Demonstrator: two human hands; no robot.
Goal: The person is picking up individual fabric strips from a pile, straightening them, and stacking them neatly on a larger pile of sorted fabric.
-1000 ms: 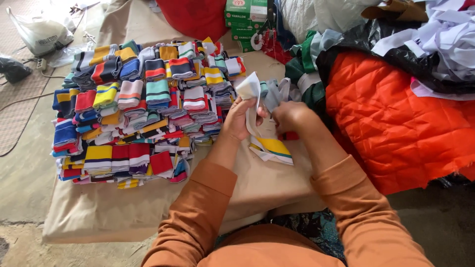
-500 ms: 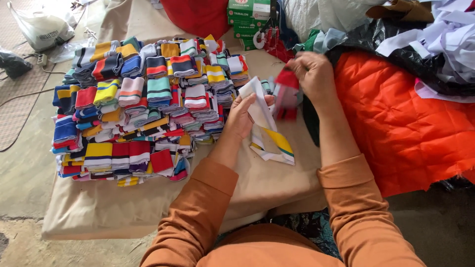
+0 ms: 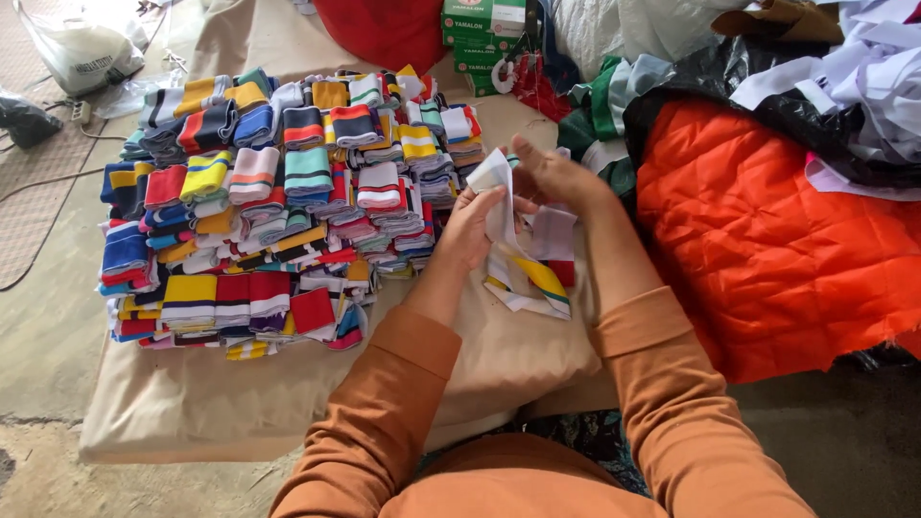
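While both hands pinch white knit strip (image 3: 499, 187), left hand (image 3: 472, 225) and right hand (image 3: 556, 175) fingers closed on top edge; light, limp, stretchy; folded stacks (image 3: 278, 201) at 9 o'clock.

Both arms are covered by long rust-orange sleeves with wide ribbed cuffs at the wrists. The left hand (image 3: 472, 223) and right hand (image 3: 556, 175) are left bare; no gloves or rings are seen.
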